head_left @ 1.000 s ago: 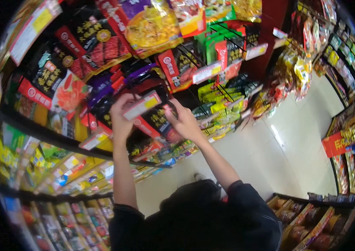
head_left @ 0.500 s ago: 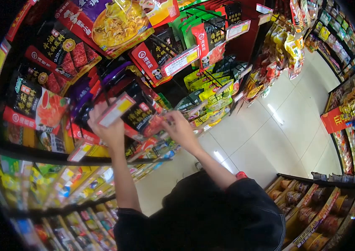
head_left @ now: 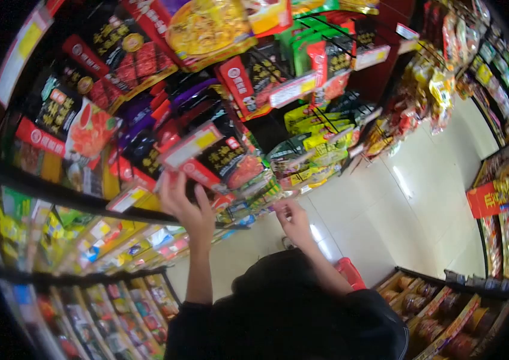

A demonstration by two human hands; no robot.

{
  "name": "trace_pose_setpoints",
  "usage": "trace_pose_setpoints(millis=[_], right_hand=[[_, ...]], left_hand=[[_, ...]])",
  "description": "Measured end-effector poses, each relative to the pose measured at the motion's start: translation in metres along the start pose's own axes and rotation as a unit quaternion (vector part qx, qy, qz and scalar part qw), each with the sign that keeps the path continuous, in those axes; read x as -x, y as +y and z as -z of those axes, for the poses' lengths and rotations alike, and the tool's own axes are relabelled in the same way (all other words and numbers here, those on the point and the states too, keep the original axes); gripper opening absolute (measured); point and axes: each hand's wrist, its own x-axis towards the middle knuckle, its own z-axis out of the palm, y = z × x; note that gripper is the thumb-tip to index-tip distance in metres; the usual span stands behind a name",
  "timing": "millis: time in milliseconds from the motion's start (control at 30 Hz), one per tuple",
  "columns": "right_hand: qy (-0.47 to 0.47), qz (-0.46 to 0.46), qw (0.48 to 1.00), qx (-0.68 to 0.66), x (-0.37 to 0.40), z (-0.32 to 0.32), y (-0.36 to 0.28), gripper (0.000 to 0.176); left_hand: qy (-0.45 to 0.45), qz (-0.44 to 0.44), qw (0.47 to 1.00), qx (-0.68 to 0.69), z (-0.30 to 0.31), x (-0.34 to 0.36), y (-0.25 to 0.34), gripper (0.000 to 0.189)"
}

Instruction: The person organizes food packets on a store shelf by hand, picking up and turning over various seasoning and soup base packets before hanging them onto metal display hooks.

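My left hand (head_left: 187, 207) is just below a hanging black-and-red hotpot base packet (head_left: 230, 159), its fingers spread apart and fingertips at the packet's lower left edge. A white and yellow price tag (head_left: 193, 146) on a hook end hangs right above those fingers and overlaps the packet. Lower to the right, my right hand (head_left: 293, 222) is off the packet with its fingers curled together; I cannot tell whether something small is in them. Beside the left hand, another black-and-red packet (head_left: 65, 123) with a red food picture hangs on the rack.
More packets hang above, among them a purple one with a noodle picture (head_left: 212, 30) and yellow-green pouches (head_left: 320, 144). Price tags stick out on hooks. A lower shelf (head_left: 116, 231) runs beneath. Tiled floor (head_left: 380, 198) lies right, with a red object (head_left: 349, 273) beside me and jars (head_left: 428, 300) behind.
Both hands have come down away from the hotpot base packet, which hangs on the rack. My right hand has let go of its lower right corner. The view has shifted slightly.
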Motion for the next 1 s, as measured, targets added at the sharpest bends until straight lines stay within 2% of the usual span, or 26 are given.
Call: trace_pose_setpoints(millis=[33, 100, 133, 167, 200, 300, 333, 433, 467, 533, 600, 633, 667, 700, 733, 800, 867, 900, 933, 1000], right_hand=[[-0.015, -0.012, 1.0, 0.013, 0.002, 0.006, -0.01, 0.013], [-0.11, 0.041, 0.992, -0.051, -0.001, 0.025, -0.044, 0.011], [-0.162, 0.068, 0.981, -0.083, -0.004, 0.037, -0.066, 0.01], [-0.185, 0.153, 0.968, -0.076, -0.012, 0.053, -0.096, 0.009], [-0.205, 0.236, 0.947, -0.071, -0.023, 0.069, -0.129, 0.009], [-0.059, 0.452, 0.885, -0.094, -0.061, 0.083, -0.23, 0.005], [-0.026, 0.482, 0.873, -0.073, -0.075, 0.078, -0.265, 0.008], [-0.028, 0.471, 0.879, 0.066, -0.126, 0.039, -0.36, 0.023], [-0.034, 0.486, 0.87, 0.078, -0.151, 0.021, -0.373, 0.029], [-0.029, 0.474, 0.869, 0.14, -0.201, -0.012, -0.383, 0.051], [-0.02, 0.485, 0.856, 0.178, -0.254, -0.038, -0.378, 0.061], [-0.01, 0.475, 0.861, 0.178, -0.262, -0.048, -0.376, 0.063], [0.002, 0.467, 0.866, 0.177, -0.267, -0.058, -0.375, 0.066], [0.014, 0.459, 0.871, 0.175, -0.274, -0.066, -0.374, 0.068], [-0.02, 0.445, 0.884, 0.142, -0.286, -0.072, -0.37, 0.067], [-0.089, 0.416, 0.902, 0.072, -0.305, -0.082, -0.366, 0.067], [-0.069, 0.399, 0.908, 0.105, -0.305, -0.087, -0.369, 0.062], [-0.059, 0.392, 0.91, 0.12, -0.305, -0.09, -0.371, 0.059], [-0.034, 0.398, 0.907, 0.132, -0.304, -0.094, -0.37, 0.044], [-0.116, 0.349, 0.928, 0.051, -0.3, -0.094, -0.37, 0.042]], left_hand=[[0.0, 0.021, 0.999, 0.032, 0.004, 0.024, -0.006, 0.042], [-0.096, 0.074, 0.987, 0.106, 0.016, 0.081, -0.021, 0.038], [-0.131, 0.061, 0.984, 0.101, 0.022, 0.103, -0.025, 0.035], [-0.164, 0.051, 0.98, 0.096, 0.029, 0.121, -0.025, 0.032], [-0.194, 0.083, 0.97, 0.121, 0.036, 0.135, -0.021, 0.029], [-0.249, 0.208, 0.921, 0.215, 0.05, 0.167, -0.011, 0.021], [-0.242, 0.225, 0.913, 0.238, 0.055, 0.17, -0.006, 0.018], [-0.232, 0.165, 0.927, 0.243, 0.082, 0.141, 0.003, 0.017], [-0.202, 0.098, 0.953, 0.206, 0.091, 0.125, 0.001, 0.018], [-0.118, 0.097, 0.964, 0.218, 0.119, 0.084, -0.006, 0.019], [0.006, 0.015, 0.981, 0.193, 0.154, 0.027, -0.019, 0.019], [0.056, 0.062, 0.977, 0.198, 0.17, 0.002, -0.02, 0.017], [0.094, 0.014, 0.985, 0.144, 0.178, -0.024, -0.036, 0.018], [0.106, 0.068, 0.971, 0.202, 0.183, -0.054, -0.036, 0.023], [0.119, 0.121, 0.951, 0.258, 0.186, -0.081, -0.037, 0.029], [0.069, 0.074, 0.957, 0.271, 0.18, -0.119, -0.055, 0.047], [0.053, 0.042, 0.981, 0.182, 0.166, -0.146, -0.059, 0.06], [0.066, 0.007, 0.996, 0.056, 0.153, -0.153, -0.067, 0.071], [0.075, 0.025, 0.996, 0.04, 0.15, -0.159, -0.059, 0.076], [0.103, 0.052, 0.993, 0.019, 0.144, -0.167, -0.052, 0.083]])
